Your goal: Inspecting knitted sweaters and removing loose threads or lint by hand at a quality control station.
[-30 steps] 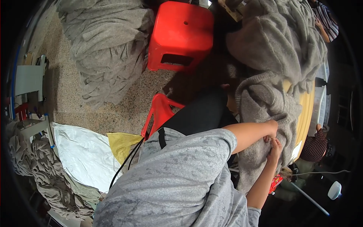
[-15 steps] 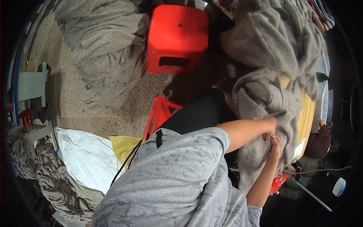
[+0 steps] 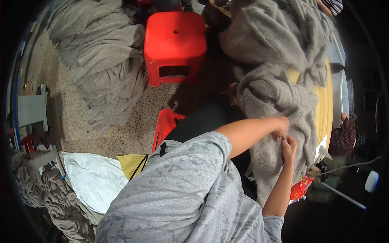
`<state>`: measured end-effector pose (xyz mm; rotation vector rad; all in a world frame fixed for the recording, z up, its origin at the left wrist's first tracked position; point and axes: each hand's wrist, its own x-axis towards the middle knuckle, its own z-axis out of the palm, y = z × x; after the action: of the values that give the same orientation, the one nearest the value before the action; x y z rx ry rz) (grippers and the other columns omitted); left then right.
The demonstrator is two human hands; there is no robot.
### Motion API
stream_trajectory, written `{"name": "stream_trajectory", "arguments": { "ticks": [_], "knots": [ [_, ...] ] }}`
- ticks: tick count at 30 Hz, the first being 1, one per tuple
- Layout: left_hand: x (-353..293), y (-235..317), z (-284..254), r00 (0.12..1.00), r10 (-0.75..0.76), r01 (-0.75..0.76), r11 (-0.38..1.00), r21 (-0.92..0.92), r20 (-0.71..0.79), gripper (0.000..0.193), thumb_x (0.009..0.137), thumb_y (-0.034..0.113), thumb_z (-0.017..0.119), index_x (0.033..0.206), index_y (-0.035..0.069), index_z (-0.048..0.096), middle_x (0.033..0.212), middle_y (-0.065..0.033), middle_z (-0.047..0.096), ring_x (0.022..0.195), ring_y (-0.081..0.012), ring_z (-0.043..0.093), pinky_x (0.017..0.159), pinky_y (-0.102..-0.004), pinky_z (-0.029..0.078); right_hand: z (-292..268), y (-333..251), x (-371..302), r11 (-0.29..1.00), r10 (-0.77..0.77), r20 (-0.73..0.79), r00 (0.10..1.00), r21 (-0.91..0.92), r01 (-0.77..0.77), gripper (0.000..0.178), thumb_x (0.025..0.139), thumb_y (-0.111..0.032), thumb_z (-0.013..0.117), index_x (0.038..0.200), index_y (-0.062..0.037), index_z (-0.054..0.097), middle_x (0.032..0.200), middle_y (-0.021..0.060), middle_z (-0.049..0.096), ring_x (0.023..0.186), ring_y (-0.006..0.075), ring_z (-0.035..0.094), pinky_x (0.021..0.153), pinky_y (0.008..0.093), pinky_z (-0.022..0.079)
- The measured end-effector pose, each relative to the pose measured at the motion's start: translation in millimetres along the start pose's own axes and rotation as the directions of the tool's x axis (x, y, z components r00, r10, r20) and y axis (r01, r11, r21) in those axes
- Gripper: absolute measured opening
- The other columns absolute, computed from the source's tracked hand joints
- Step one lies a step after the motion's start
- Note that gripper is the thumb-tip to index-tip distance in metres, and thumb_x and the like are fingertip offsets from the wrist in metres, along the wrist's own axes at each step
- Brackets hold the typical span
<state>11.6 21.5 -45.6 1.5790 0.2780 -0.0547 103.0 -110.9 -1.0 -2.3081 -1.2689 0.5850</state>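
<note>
A grey-brown knitted garment [image 3: 263,156] is draped over the near edge of the yellow table at the right. Above it my left hand [image 3: 280,126] is closed, with its fingers pointing down. Just below, my right hand [image 3: 289,148] is also closed, its thumb and fingertips pinched together. The fingertips of both hands nearly meet over the knit. Whatever lies between them is too small to make out.
More grey knitwear [image 3: 279,36] is heaped on the far part of the yellow table [image 3: 323,107]. A large knit pile [image 3: 101,52] rises at the left, beside a red plastic stool [image 3: 176,40]. White sheeting [image 3: 91,178] lies lower left. Another person [image 3: 342,139] is beyond the table.
The whole view has shifted, so the stool and table appear farther left. My hands stay close together over the knit, with the right hand's fingers curled in more.
</note>
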Motion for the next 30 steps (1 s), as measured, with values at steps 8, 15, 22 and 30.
{"name": "stream_trajectory", "arguments": {
  "ticks": [8,15,22,30],
  "knots": [
    [-7.5,-10.4,-7.5,0.999,-0.030,0.025,0.992,-0.124,-0.042,0.012,0.076,0.013,0.063,0.071,0.001,0.063,0.058,-0.0097,0.063,0.049,-0.0152,0.062,0.042,-0.0288,0.050,3.3,-0.3,5.3,1.000,0.003,0.040,0.999,0.024,-0.004,0.011,0.074,-0.011,0.058,0.076,-0.0015,0.063,0.058,-0.0056,0.051,0.054,0.0045,0.043,0.049,0.0231,0.033],
    [-15.5,-7.8,-4.2,0.998,0.048,-0.057,0.976,-0.210,-0.051,0.009,0.077,0.005,0.056,0.073,-0.001,0.061,0.064,-0.0114,0.064,0.053,-0.0177,0.064,0.047,-0.0298,0.052,-2.2,-7.1,-9.7,0.995,-0.082,-0.034,0.996,0.045,0.084,0.013,0.069,-0.009,0.057,0.076,0.0019,0.060,0.054,0.0060,0.050,0.051,0.0107,0.046,0.049,0.0282,0.037],
    [-21.6,-1.9,-9.3,0.998,-0.065,0.059,0.959,-0.278,-0.014,0.007,0.081,0.004,0.054,0.082,-0.002,0.057,0.068,-0.0053,0.060,0.056,-0.0154,0.063,0.048,-0.0283,0.053,9.0,-8.9,-12.4,0.955,-0.290,-0.129,0.948,-0.097,0.279,0.011,0.067,-0.010,0.057,0.067,0.0005,0.054,0.063,0.0193,0.054,0.061,0.0373,0.055,0.056,0.0414,0.044],
    [-18.6,-2.1,-13.8,0.991,-0.137,0.135,0.968,-0.213,0.006,0.007,0.080,0.007,0.056,0.079,0.002,0.059,0.063,-0.0019,0.058,0.049,-0.0103,0.058,0.044,-0.0241,0.046,19.3,-4.7,-9.8,0.914,-0.393,-0.198,0.898,-0.190,0.358,0.010,0.066,-0.010,0.058,0.063,-0.0021,0.052,0.065,0.0153,0.057,0.060,0.0341,0.057,0.056,0.0428,0.046]
  ]
}}
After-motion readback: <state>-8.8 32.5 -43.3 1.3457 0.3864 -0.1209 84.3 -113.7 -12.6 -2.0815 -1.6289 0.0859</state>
